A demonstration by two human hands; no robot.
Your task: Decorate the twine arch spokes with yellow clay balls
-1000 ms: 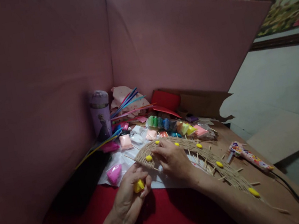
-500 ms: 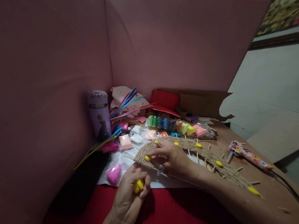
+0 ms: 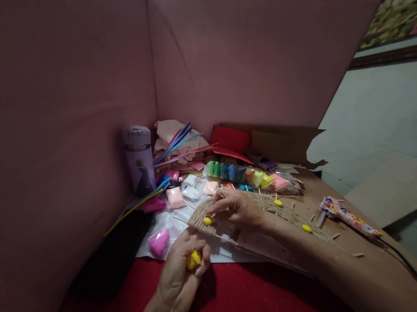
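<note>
My left hand (image 3: 186, 259) is closed around a lump of yellow clay (image 3: 193, 259), held just off the near left edge of the woven piece. A curved piece woven from tan cord (image 3: 199, 217), with thin wooden sticks poking out of its edges, lies on the table. Flattened yellow clay dots (image 3: 278, 203) sit along it. My right hand (image 3: 238, 209) reaches over the piece, its index finger stretched out beside a yellow clay dot (image 3: 207, 221) at the left end. I see nothing held in those fingers. My right hand and forearm hide part of the weaving.
Behind lie bagged colored clays (image 3: 221, 171), a pink clay packet (image 3: 159, 242), pipe cleaners (image 3: 177, 141) and a purple tumbler (image 3: 140, 160). A flower-patterned glue gun (image 3: 348, 217) with a black cord rests at right. Pink panels (image 3: 232, 60) wall the back and left.
My right hand has shifted slightly away from me, uncovering more of the near side and covering dots in the middle. My left hand stays put with the yellow clay.
</note>
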